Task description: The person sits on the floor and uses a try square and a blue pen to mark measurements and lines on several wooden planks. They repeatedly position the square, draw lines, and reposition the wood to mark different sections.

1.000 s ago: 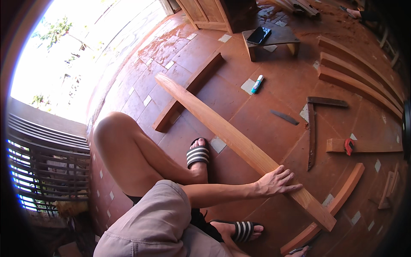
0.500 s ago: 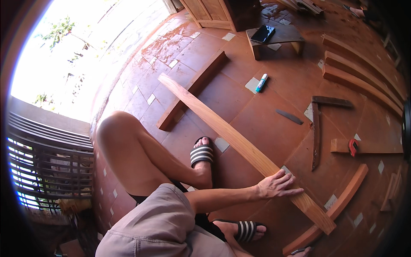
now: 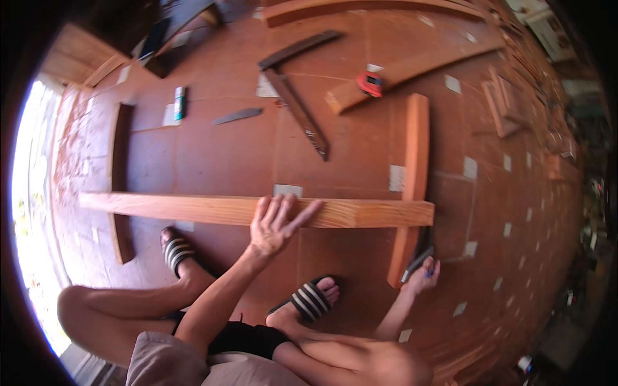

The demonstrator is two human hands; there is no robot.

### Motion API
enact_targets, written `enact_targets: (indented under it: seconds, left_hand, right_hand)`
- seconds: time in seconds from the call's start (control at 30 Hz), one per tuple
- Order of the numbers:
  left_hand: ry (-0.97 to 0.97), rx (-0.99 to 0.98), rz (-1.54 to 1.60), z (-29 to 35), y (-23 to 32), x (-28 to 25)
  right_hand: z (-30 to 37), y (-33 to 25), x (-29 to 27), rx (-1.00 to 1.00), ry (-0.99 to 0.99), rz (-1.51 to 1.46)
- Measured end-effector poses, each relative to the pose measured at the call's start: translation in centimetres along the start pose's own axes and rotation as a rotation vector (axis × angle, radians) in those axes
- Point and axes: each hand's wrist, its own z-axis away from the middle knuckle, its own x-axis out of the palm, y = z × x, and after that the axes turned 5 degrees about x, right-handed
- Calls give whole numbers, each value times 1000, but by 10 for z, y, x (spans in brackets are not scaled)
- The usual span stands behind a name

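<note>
A long wooden beam (image 3: 161,207) lies across two shorter wooden pieces on the floor. My left hand (image 3: 273,225) rests on top of its middle, fingers spread over the grain. Under the beam's right end runs a slightly curved wooden piece (image 3: 417,141); beneath the left end is a straighter, darker piece (image 3: 120,141). My right hand (image 3: 425,275) is closed on a dark, narrow tool (image 3: 417,264) beside the curved piece's near end, just below the beam. The tool's exact kind is unclear. Something small and blue shows at those fingers.
Beyond the beam lie a dark wooden square (image 3: 293,96), a flat grey blade (image 3: 238,116), a green-and-white tube (image 3: 179,103), and a red tape measure (image 3: 369,83) on a board (image 3: 412,71). My sandalled feet (image 3: 312,299) are close to the beam's near side.
My view has turned rightward, so the beam now runs level across it. My right hand and its dark tool have come more fully into sight. The left hand stays on the beam.
</note>
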Motion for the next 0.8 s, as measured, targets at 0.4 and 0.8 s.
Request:
enact_targets:
  seconds: [0.4, 0.8]
  left_hand:
    - [19, -8, -23, -1, 5, 6]
    - [58, 31, -94, 5, -1, 2]
  right_hand:
    - [89, -118, 50, -1141, -394, 615]
    - [160, -113, 65, -1429, -807, 670]
